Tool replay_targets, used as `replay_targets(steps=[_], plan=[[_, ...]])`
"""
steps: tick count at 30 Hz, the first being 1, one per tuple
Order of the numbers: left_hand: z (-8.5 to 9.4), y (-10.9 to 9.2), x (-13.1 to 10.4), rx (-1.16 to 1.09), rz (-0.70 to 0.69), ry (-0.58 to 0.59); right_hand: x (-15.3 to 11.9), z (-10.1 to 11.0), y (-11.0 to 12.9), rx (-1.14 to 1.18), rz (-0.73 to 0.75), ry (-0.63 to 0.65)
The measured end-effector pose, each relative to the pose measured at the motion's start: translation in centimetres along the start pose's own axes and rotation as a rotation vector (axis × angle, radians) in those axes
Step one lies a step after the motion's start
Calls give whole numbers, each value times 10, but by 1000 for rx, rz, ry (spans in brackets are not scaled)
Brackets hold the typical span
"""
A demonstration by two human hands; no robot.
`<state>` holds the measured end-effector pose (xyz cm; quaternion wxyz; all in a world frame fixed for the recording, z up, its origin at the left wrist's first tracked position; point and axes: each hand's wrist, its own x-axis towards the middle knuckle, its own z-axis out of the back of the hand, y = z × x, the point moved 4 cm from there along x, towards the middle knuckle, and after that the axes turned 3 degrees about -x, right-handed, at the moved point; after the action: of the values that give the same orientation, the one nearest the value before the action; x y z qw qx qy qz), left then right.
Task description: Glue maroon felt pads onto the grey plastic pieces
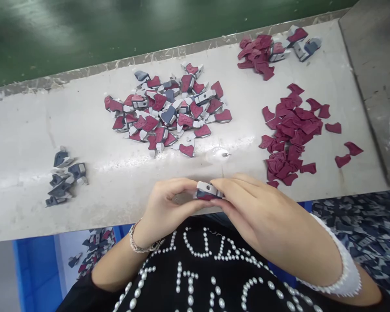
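Observation:
A small plastic part (pixel 208 189), white and dark grey with a maroon face, is pinched between both hands above the table's near edge. My left hand (pixel 170 201) grips its left end with thumb and fingers. The fingers of my right hand (pixel 247 203) close on its right end. A small dark hole shows in the white side of the part. Beyond the hands lies a heap of similar parts (pixel 169 108), many with maroon faces. To the right a pile of flat maroon pieces (pixel 292 130) is spread out.
A smaller stack of maroon pieces (pixel 256 56) sits at the far right beside a few grey-white parts (pixel 303 45). Several dark grey parts (pixel 63 180) lie at the left. Below the table (pixel 26 143) are a blue bin (pixel 35 273) and many loose grey parts (pixel 360 229).

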<state>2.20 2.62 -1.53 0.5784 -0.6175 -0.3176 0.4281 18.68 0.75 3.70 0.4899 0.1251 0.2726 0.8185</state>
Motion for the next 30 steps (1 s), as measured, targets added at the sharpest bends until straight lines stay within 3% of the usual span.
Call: replay_targets(steps=[7,11,13,18,27,30], plan=[[5,-5,-4,16,-87,33,0,-1,6,94,63,51],[5,3,-7,-72,-37,65,-2,-6,5,129,112,70],[4,2,-7,-4,-27,86,-3,-7,3,145,90,57],[-1,-12,-8,234,-149,63,1,-6,5,125,47,13],[-3,-18,-14,348,-208,23,1,-9,9,235,52,62],[-3,-13,-15,279,-146,41,1,-12,5,279,-6,126]])
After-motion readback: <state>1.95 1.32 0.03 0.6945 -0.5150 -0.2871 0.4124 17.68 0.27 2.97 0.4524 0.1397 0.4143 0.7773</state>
